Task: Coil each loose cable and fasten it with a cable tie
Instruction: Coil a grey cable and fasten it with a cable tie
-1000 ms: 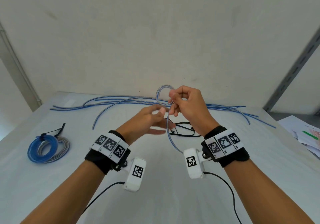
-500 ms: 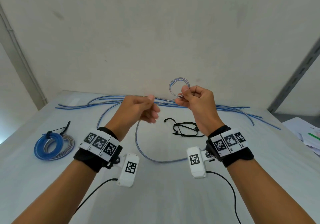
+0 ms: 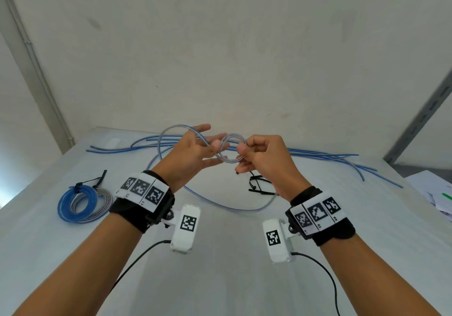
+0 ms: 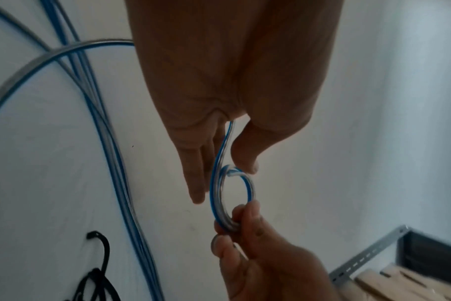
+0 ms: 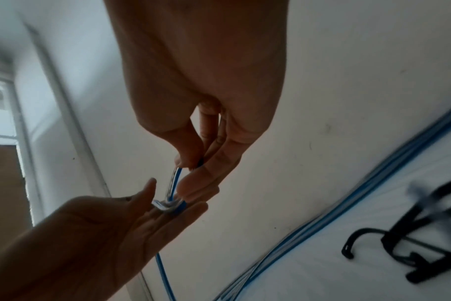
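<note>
Cable (image 3: 215, 205) is being coiled above the counter (image 3: 220, 266); small loop (image 3: 231, 150) is pinched by right hand (image 3: 263, 155), left hand (image 3: 193, 152) fingers straight, cable fed between thumb and palm.

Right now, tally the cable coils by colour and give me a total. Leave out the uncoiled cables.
blue coil, on the table: 1
grey coil, against the blue one: 1
clear blue-striped coil, pinched in the right hand: 1
Total: 3
</note>
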